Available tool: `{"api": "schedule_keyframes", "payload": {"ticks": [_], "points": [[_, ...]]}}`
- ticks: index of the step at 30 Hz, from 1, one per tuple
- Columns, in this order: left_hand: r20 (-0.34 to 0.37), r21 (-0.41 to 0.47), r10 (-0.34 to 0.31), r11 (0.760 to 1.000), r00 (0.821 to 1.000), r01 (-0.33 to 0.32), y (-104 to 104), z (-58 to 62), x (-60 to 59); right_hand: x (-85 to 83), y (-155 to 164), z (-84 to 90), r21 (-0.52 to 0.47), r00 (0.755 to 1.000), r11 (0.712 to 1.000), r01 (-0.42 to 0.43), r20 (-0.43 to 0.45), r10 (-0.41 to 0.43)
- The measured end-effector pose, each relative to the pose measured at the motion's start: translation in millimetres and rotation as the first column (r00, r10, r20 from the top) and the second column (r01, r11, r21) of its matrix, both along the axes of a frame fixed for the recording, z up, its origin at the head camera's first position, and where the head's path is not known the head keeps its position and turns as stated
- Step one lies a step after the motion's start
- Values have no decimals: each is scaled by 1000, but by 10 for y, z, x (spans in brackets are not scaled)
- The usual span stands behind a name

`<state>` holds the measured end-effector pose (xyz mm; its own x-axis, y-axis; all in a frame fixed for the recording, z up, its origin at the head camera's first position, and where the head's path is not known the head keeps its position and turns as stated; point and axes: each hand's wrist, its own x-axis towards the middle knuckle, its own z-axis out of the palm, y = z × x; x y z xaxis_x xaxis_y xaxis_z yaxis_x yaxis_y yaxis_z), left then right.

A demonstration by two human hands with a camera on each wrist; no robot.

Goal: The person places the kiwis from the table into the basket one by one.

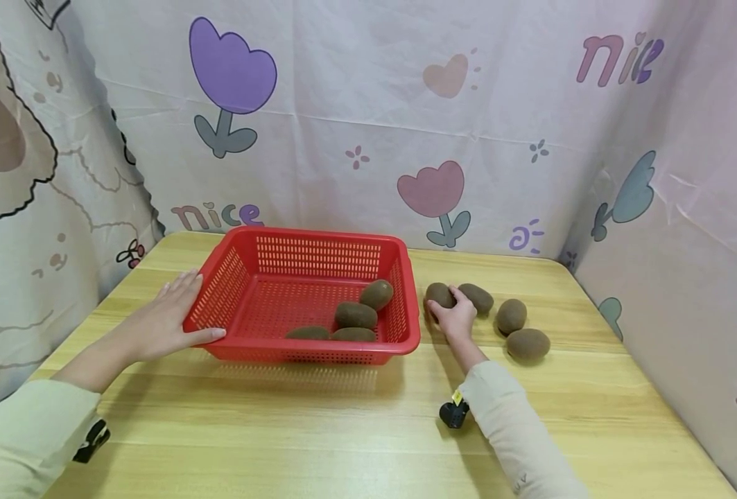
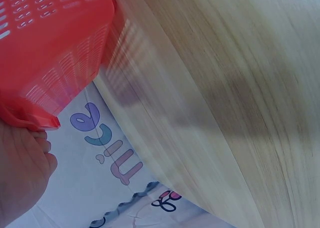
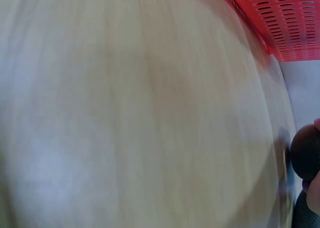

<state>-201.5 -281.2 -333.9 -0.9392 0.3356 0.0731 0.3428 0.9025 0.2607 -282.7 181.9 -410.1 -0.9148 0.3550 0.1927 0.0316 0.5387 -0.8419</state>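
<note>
In the head view a red plastic basket (image 1: 318,352) stands on the table, several brown kiwis inside, among them one kiwi (image 1: 356,316) at its right part. My left hand (image 1: 167,315) holds the basket's front left corner, the thumb along the rim and the fingers at the left side. In the left wrist view its fingers (image 2: 42,148) curl under the basket's rim (image 2: 30,119). Just right of the basket, my right hand (image 1: 458,317) pinches a kiwi (image 1: 439,295) between thumb and fingers. The right wrist view catches this kiwi (image 3: 306,153) only at its edge.
Right of the right hand lie three more kiwis: one kiwi (image 1: 477,299) close behind the hand, another (image 1: 512,316) farther right, and a third (image 1: 528,345) nearer the front. A patterned curtain (image 1: 343,83) hangs round the wooden table (image 1: 318,436).
</note>
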Motion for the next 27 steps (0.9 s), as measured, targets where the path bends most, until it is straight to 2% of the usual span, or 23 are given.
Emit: {"api": "schedule_keyframes", "payload": {"ticks": [10,20,27], "points": [[6,1,5,1000,1000,-5,3,5,4,30,52,66,-3,998,999,-47,-29,47],[5,-4,8,1000,1000,-8,2,9,-4,93,37,287,9,996,997,-83,-36,83],[10,-2,11,1000,1000,-11,4,8,-3,144,14,468,31,990,992,-119,-70,121]]}}
